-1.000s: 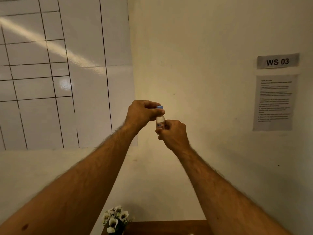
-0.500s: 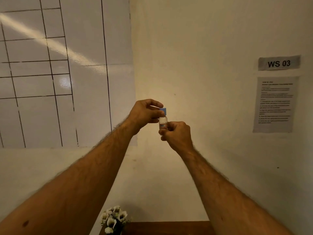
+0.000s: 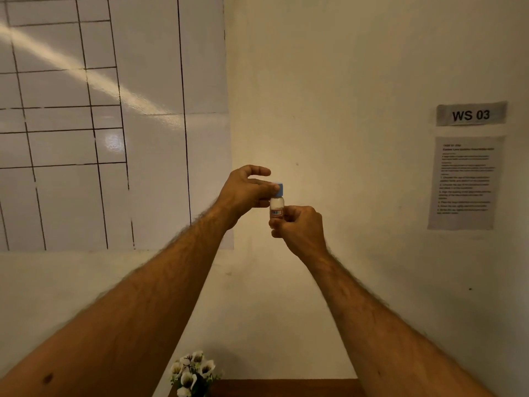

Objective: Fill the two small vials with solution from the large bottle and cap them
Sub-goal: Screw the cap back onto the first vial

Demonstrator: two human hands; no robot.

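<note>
Near the centre of the frame, two bare forearms reached up from the lower corners and met in front of a cream wall. The right hand [image 3: 300, 227] gripped the lower part of a small upright vial [image 3: 276, 207] with curled fingers. The left hand [image 3: 246, 190] pinched the vial's blue cap [image 3: 279, 189] between thumb and fingertips, its index finger lifted. White flowers [image 3: 191, 372] stood at the bottom edge.

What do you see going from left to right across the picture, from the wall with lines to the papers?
Gridded white board → left hand → small vial with blue cap → right hand → WS 03 sign above the instruction sheet.
</note>
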